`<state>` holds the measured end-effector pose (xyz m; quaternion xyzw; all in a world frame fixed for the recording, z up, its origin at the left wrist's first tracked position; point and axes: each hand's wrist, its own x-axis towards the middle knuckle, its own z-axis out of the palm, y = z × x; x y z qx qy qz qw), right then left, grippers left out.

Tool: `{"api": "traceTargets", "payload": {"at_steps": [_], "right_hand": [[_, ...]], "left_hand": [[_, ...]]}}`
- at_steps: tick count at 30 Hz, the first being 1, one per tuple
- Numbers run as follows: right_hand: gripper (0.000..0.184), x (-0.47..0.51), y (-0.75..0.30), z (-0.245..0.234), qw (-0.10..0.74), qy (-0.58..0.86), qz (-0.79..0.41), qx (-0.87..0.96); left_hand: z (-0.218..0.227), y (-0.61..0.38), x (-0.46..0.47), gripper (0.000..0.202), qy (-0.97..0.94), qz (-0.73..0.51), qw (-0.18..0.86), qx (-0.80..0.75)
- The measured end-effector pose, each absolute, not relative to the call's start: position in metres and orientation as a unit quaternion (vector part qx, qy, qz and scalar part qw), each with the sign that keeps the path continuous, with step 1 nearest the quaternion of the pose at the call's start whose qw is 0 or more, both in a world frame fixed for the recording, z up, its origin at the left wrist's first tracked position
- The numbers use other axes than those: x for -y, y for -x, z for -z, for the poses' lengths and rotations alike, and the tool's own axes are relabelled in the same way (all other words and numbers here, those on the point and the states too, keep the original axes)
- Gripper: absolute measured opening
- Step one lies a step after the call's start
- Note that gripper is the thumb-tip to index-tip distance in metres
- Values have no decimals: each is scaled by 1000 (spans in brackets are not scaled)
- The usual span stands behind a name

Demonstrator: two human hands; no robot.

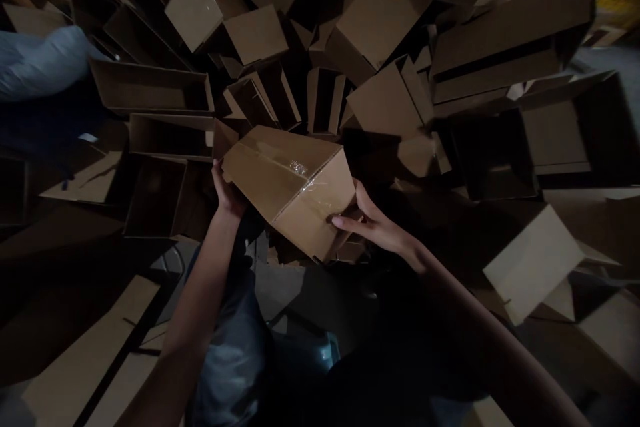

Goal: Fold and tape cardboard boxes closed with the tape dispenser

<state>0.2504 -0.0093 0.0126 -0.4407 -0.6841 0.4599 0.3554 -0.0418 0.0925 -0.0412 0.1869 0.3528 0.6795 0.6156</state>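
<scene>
A brown cardboard box, its seam covered with clear shiny tape, is held tilted between my two hands in the middle of the view. My left hand grips its left end, the fingers partly hidden by the box. On the right end, my right hand clasps the lower corner, thumb on the near face and other fingers round the far side. Just beyond the held box stand several small open boxes.
Cardboard boxes, such as a long open one at left and a large one behind, crowd all sides. Loose flaps jut out at right. Another person's sleeve shows at far left. Grey floor lies below the held box.
</scene>
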Motion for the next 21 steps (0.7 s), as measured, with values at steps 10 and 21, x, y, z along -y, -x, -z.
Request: {"api": "traceTargets", "payload": {"at_steps": [10,21], "right_hand": [[90,-5,-241,4,417,512,-471,585],[93,-6,-236,-2,396,491,-545,553]], "left_hand": [[46,41,-96,50,-180,-683,612,-356],[54,46,-96,58,-165,-680,607,-377]]}}
